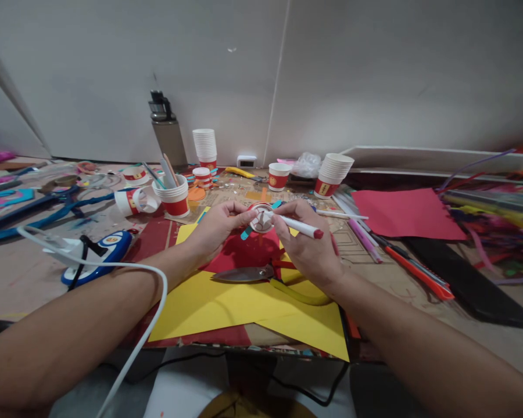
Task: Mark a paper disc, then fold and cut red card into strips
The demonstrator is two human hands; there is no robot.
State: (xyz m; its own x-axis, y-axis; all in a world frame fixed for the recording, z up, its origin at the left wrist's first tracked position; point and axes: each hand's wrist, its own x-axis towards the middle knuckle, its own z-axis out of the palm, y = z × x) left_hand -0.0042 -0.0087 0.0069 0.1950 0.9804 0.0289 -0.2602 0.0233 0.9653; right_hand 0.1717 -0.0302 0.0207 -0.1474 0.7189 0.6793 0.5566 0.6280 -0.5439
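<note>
My left hand [215, 229] is closed on a small round paper cup piece [257, 225], white inside, with teal strips sticking out from its sides. My right hand [311, 249] is closed around a white marker [303, 226] with a red end. The marker's other end is at the cup piece, and my fingers partly hide the contact. Below both hands, scissors [242, 274] with yellow handles lie across yellow paper [213, 307] and red paper [244, 252].
A white cable [161, 290] crosses my left forearm. Paper cups [174, 203] holding pens stand at left, with a stack of cups [333, 174] at back right. On the right lie a red sheet [409, 212], a utility knife [418, 273] and a black slab [475, 290].
</note>
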